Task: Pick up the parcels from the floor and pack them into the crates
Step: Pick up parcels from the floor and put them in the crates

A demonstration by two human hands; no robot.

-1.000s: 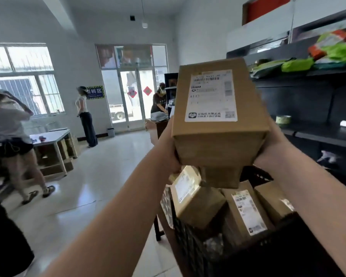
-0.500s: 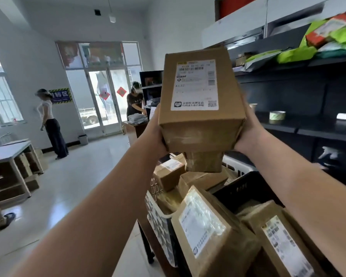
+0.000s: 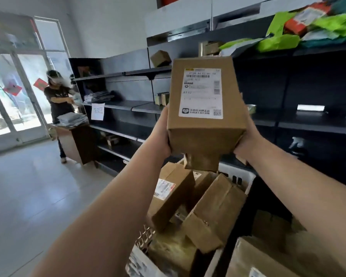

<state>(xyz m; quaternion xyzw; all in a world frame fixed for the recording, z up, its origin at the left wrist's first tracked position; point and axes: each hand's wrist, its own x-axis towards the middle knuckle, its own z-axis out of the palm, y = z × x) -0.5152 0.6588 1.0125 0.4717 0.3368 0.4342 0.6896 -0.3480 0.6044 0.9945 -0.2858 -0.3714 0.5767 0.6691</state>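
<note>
I hold a brown cardboard parcel (image 3: 205, 104) with a white shipping label at chest height. My left hand (image 3: 161, 132) grips its left side and my right hand (image 3: 248, 138) its right side. A smaller brown parcel (image 3: 202, 161) is pressed under it, partly hidden. Below them stands a white crate (image 3: 242, 175) filled with several brown boxes, one with a red-and-white label (image 3: 171, 193). A nearer dark crate (image 3: 218, 262) at the bottom holds more parcels.
Dark shelving (image 3: 307, 124) runs along the right wall with green bags (image 3: 283, 40) on the top shelf. A person (image 3: 58, 104) stands by a brown counter (image 3: 76, 142) near the glass door. Pale tiled floor (image 3: 38, 196) lies to the left.
My view has swung right toward the shelves. The parcels in both hands now hang over the white crate; the table and the people at the left have left the view.
</note>
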